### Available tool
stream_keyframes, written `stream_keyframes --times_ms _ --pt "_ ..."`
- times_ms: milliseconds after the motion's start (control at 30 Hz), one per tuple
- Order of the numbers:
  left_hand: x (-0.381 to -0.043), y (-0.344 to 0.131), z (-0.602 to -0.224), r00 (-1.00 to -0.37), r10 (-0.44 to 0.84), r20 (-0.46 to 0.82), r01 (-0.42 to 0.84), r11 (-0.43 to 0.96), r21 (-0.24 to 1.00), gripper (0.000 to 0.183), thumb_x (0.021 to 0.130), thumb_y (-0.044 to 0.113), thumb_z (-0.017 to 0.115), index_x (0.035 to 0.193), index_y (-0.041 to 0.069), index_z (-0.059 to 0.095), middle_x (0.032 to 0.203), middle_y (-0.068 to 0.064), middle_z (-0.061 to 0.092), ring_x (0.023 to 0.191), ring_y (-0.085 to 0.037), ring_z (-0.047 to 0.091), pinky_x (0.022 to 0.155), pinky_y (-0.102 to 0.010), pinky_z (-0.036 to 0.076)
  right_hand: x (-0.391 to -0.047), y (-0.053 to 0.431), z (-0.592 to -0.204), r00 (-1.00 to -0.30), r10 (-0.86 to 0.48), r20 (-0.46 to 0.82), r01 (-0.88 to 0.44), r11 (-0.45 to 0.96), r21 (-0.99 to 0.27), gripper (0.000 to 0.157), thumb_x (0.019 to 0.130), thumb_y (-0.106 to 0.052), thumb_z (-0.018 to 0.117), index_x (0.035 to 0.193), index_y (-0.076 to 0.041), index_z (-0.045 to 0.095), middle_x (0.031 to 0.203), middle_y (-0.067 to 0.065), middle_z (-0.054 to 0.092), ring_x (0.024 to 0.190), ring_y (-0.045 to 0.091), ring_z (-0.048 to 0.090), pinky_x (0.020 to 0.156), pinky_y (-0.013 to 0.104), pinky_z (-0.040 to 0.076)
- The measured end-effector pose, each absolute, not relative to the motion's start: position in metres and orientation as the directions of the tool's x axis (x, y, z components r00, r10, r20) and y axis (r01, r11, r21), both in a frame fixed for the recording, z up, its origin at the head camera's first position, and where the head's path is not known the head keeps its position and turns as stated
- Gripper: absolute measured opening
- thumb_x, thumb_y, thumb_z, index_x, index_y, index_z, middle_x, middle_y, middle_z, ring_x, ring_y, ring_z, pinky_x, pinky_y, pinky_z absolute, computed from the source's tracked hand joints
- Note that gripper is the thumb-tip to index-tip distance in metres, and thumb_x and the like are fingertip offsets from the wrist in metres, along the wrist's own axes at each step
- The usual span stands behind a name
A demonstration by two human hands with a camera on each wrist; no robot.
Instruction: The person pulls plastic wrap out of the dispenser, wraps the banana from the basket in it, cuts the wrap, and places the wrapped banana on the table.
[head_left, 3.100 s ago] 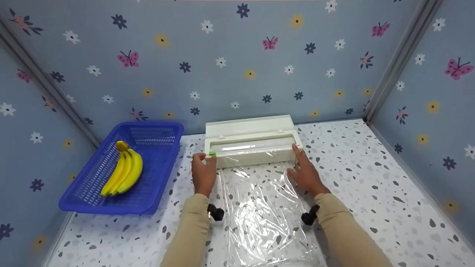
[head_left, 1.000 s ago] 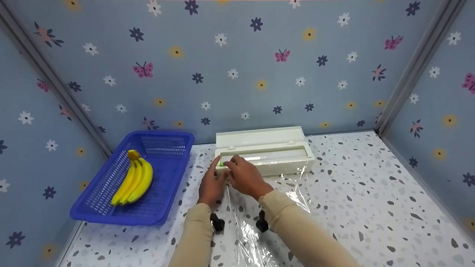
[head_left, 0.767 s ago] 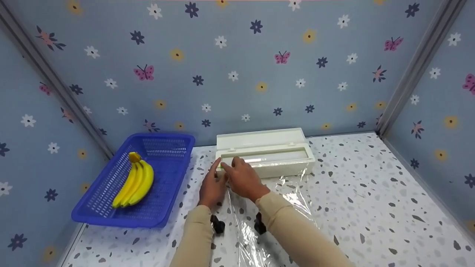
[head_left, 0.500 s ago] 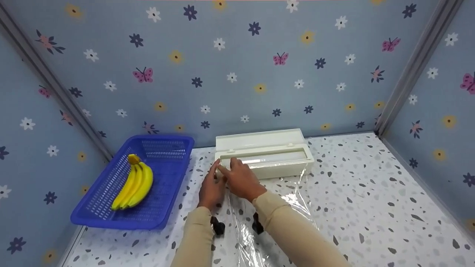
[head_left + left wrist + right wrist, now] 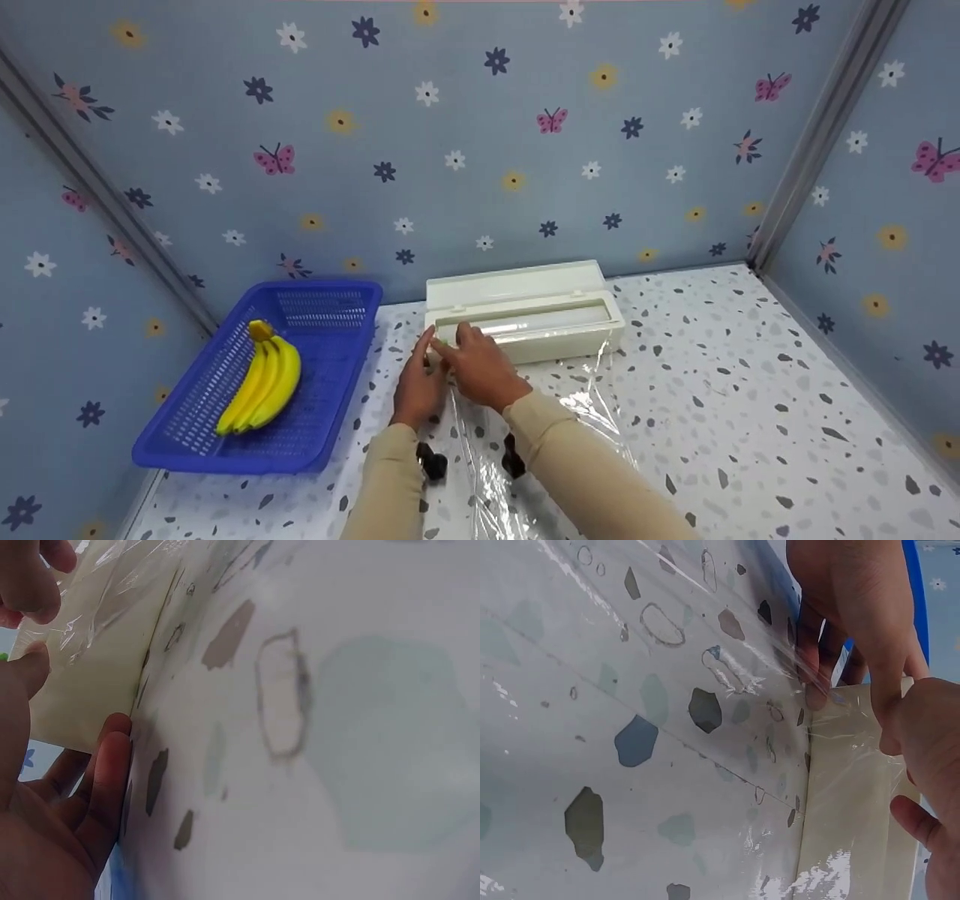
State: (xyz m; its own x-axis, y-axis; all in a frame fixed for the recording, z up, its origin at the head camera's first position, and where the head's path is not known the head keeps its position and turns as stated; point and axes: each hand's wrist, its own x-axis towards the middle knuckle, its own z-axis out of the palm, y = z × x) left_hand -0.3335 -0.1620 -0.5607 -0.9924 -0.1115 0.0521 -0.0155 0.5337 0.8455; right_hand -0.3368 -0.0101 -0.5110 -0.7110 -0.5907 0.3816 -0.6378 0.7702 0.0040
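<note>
A cream cling film dispenser (image 5: 559, 346) stands near the back wall, its lid (image 5: 517, 280) tipped back and the roll (image 5: 547, 319) showing inside. Clear cling film (image 5: 600, 420) runs from it over the table towards me. My left hand (image 5: 417, 388) grips the dispenser's left end; in the left wrist view the thumb (image 5: 31, 669) is on the front and fingers lie at the end face. Close against it, my right hand (image 5: 487, 370) has fingertips at the front rim, by a small green slide cutter (image 5: 4, 656). Fingers mostly hide the cutter, and their hold on it is unclear.
Left of the dispenser, a blue plastic basket (image 5: 330, 405) holds a bunch of bananas (image 5: 264, 381). Flower-patterned wall panels (image 5: 480, 150) rise behind and on both sides of the speckled white table (image 5: 735, 420).
From a wide hold at both ends of the dispenser, my right hand has moved left beside my left hand. In the last second both hands stay there, with fingers covering more of the green cutter.
</note>
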Motion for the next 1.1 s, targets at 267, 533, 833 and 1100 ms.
stream_keyframes --times_ms 267,533,833,1100 --pt "-0.332 -0.161 -0.558 -0.993 -0.111 0.032 -0.028 0.497 0.867 0.061 0.102 0.041 0.055 0.154 0.051 0.025 0.144 -0.01 0.054 0.121 -0.028 0.055 0.098 -0.055 0.043 -0.336 -0.008 -0.507 -0.688 -0.614 0.387 -0.65 0.758 0.047 0.079 0.084 -0.01 0.075 0.152 -0.036 0.044 0.108 0.012 0.05 0.082 0.019 0.05 0.063 0.03 0.048" --pt "-0.336 -0.162 -0.559 -0.992 -0.114 0.047 -0.016 0.499 0.866 0.062 0.101 0.042 0.058 0.154 0.051 0.026 0.143 -0.012 0.054 0.118 -0.029 0.056 0.098 -0.054 0.043 -0.336 -0.008 -0.506 -0.715 -0.594 0.369 -0.627 0.778 0.037 0.07 0.085 -0.017 0.077 0.149 -0.032 0.05 0.109 0.012 0.049 0.086 0.02 0.051 0.066 0.032 0.049" --pt "-0.328 -0.163 -0.563 -0.992 -0.115 0.06 -0.005 0.494 0.869 0.062 0.103 0.032 0.056 0.157 0.043 0.027 0.14 -0.011 0.056 0.116 -0.029 0.057 0.096 -0.053 0.044 -0.332 -0.01 -0.517 -0.712 -0.583 0.391 -0.631 0.776 0.008 0.061 0.09 -0.02 0.071 0.148 -0.027 0.052 0.107 0.011 0.05 0.085 0.021 0.051 0.065 0.035 0.049" --pt "-0.33 -0.165 -0.559 -0.995 -0.088 0.047 0.005 0.422 0.907 0.062 0.103 0.048 0.051 0.158 0.041 0.024 0.129 -0.012 0.061 0.115 -0.027 0.056 0.096 -0.048 0.044 -0.33 0.002 -0.52 -0.696 -0.566 0.442 -0.675 0.725 -0.136 0.059 0.086 -0.007 0.065 0.143 -0.018 0.057 0.119 0.015 0.054 0.095 0.026 0.058 0.076 0.038 0.053"
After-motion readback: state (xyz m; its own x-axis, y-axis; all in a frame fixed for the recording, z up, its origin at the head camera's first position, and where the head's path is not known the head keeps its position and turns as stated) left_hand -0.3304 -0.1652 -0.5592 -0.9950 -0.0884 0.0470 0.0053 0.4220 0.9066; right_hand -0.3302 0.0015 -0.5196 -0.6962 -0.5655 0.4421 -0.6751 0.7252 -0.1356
